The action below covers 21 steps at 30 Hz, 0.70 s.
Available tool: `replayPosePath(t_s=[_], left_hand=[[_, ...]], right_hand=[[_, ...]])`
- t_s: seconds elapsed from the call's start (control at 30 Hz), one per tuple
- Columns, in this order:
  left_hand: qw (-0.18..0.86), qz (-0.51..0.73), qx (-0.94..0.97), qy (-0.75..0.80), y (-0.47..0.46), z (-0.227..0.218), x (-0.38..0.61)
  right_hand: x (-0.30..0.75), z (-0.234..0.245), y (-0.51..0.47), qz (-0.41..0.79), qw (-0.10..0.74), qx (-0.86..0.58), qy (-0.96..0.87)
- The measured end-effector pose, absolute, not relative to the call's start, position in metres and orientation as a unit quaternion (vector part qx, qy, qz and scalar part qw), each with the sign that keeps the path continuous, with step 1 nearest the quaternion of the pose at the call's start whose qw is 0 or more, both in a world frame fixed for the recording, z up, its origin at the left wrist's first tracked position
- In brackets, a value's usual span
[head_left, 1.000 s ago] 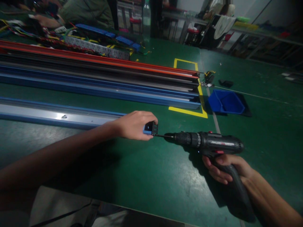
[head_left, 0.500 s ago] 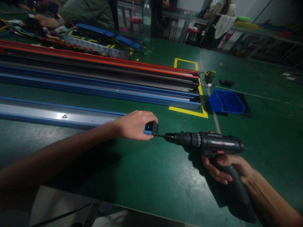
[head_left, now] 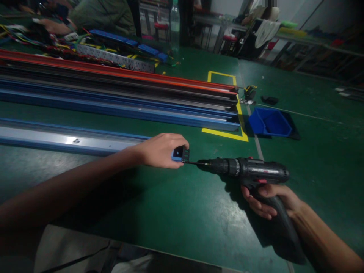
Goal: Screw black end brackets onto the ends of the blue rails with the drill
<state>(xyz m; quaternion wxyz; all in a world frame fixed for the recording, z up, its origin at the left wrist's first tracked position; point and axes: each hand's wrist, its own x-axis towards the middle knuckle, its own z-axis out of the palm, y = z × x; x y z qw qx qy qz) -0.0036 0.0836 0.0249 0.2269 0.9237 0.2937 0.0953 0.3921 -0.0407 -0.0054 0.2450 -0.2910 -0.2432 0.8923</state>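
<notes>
My left hand (head_left: 163, 151) wraps round the right end of a long blue and silver metal profile (head_left: 61, 137) lying on the green table. Thumb and fingers press a small black end cap (head_left: 185, 154) against that end. In my right hand (head_left: 264, 201) is a black cordless drill (head_left: 250, 169), gripped by its handle and pointing left. Its long thin bit (head_left: 195, 163) reaches the lower edge of the end cap. Whether a screw sits at the tip is too small to see.
Behind lie several parallel profiles, among them a blue one (head_left: 170, 115) and a red one (head_left: 159, 76). A blue bin (head_left: 270, 122) stands right of the yellow tape (head_left: 224, 134). Coloured wires and blue parts (head_left: 113, 36) lie at the back left, near another person's arm (head_left: 55, 27).
The drill and my right hand sit very slightly further left in view, as the whole scene shifts a little. Both holds are the same, and the bit still meets the end cap.
</notes>
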Motion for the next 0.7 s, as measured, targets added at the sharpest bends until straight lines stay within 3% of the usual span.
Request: replayPosePath(t_s=[0.7], left_hand=[[0.220, 0.096, 0.929, 0.282, 0.0839, 0.0249, -0.0048]], right_hand=[[0.3956, -0.0100, -0.0409, 0.889, 0.249, -0.285, -0.258]])
